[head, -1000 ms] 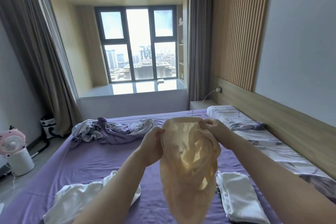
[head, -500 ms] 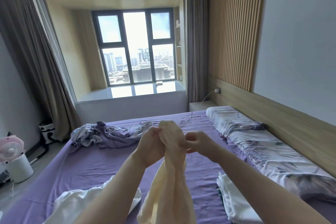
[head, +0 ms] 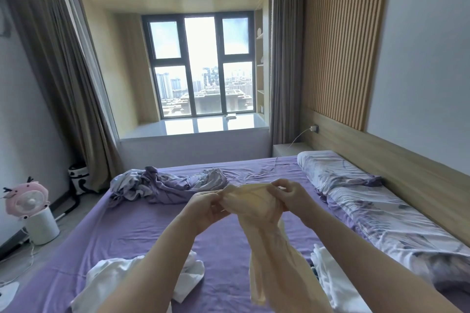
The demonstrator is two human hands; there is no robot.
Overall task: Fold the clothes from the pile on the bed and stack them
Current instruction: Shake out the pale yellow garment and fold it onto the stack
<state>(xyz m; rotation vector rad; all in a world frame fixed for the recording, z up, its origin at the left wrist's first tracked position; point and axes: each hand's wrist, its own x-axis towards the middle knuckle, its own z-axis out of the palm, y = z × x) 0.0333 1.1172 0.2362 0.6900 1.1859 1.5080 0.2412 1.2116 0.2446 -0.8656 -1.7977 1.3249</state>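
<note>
Holding the sheer cream garment [head: 256, 213] up above the purple bed [head: 142, 231], both hands work its top edge. Left hand [head: 204, 207] has fingers curled tight onto the bunched fabric, grip clamped on it; right hand [head: 292, 197] pinches the same edge just beside it, thumb and fingers closed on the cloth. Between the two hands the material stretches thin, and below them it hangs in a long twisted tail, dangling over the bed and crossing in front of the right forearm. On the bed under the left forearm lies a loose white garment [head: 109, 284], crumpled and unfolded. On the other side of the hanging tail, under the right forearm, sits a white folded stack [head: 333, 279], with something dark showing at its edge. Farther up the bed, toward the window [head: 201, 66], a rumpled heap of purple and grey clothes [head: 165, 185] sprawls. Pillows in a floral print [head: 356, 201] line the bed's right side along the wooden headboard [head: 381, 160].
</note>
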